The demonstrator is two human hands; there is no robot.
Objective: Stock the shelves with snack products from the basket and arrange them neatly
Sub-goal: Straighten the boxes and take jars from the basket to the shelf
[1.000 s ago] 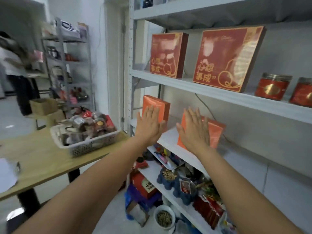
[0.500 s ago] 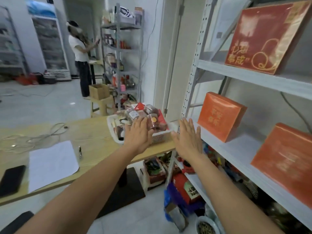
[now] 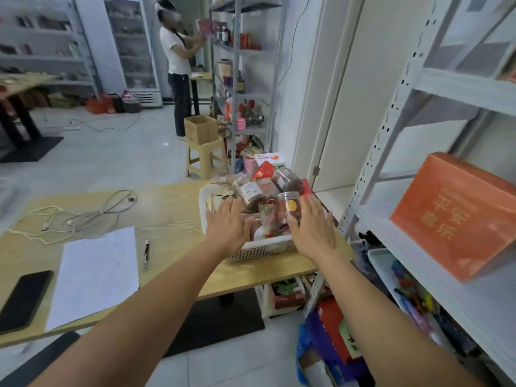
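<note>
Both hands are open, fingers straight, palms down. The right hand (image 3: 312,227) hovers over the near right corner of the white basket (image 3: 262,250). Its thumb is just beside a small clear jar (image 3: 291,209) that stands roughly upright; contact cannot be told. The left hand (image 3: 227,224) is over the basket's left side, near a larger jar (image 3: 249,191) lying tilted away-left. The basket sits at the right end of the table (image 3: 173,210). The shelf (image 3: 396,241), holding an orange box (image 3: 458,216), lies rightward, its post just beside the basket.

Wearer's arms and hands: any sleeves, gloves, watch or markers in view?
None. The left hand and right hand are bare, with no gloves, rings or markers showing. Both arms are bare to the frame edge: no sleeves, watch, bands or cables.
</note>
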